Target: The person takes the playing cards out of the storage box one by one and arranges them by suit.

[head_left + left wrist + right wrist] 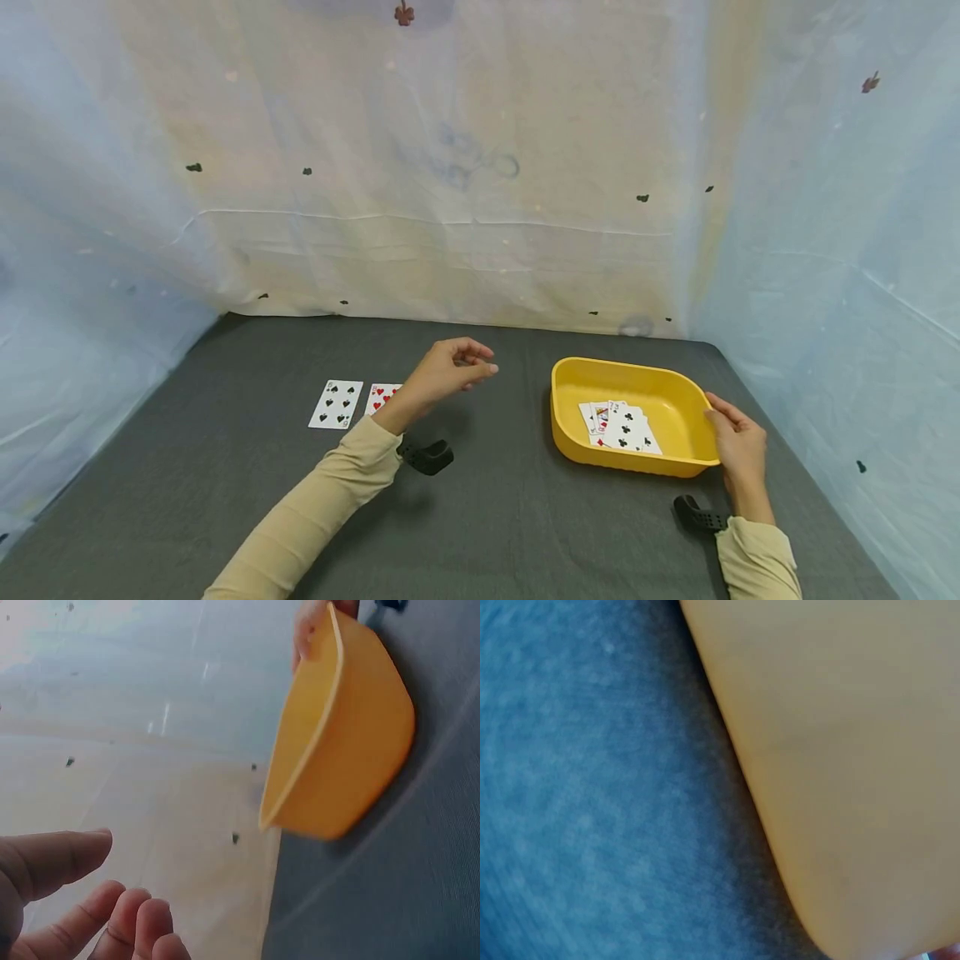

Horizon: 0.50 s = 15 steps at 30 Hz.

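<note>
A yellow plastic tub (615, 460) stands on the table's right side, with several overlapping playing cards (626, 429) inside, a clubs card uppermost. My right hand (738, 442) grips the tub's right rim, thumb on the inner side. In the right wrist view the tub wall (855, 787) fills much of the picture. Between the tub and two face-up cards, my left hand (450, 367) hovers over the table, fingers loosely bent and holding nothing. Those cards are a spades card (336, 405) and a hearts card (381, 395), the latter partly hidden by the left forearm.
A dark grey cloth (510, 525) covers the table. Pale sheeting (465, 275) hangs along the back and both sides, close to the table edges. Black bands (426, 457) sit on both wrists.
</note>
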### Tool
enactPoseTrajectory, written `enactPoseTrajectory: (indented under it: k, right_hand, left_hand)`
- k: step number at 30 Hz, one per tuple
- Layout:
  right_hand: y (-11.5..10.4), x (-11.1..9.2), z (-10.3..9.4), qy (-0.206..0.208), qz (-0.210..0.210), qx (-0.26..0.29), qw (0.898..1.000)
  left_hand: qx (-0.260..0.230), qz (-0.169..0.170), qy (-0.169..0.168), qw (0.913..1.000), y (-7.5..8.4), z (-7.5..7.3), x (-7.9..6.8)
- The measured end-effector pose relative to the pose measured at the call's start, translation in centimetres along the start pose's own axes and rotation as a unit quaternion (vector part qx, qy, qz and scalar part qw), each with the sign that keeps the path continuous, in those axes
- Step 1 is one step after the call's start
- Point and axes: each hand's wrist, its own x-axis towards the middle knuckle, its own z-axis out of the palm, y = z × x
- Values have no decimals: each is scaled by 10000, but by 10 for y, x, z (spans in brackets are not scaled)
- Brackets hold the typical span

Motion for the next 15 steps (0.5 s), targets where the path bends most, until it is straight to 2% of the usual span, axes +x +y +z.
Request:
enactPoseTrajectory:
  k: [6,15]
  right_hand:
    - [1,0,2,-29,-33,-10,10000]
    - [1,0,0,-13,-14,66,10000]
  left_hand:
    - [-170,59,-182,9997,10,23,14]
    - [-658,82,-147,9977,16,59,37]
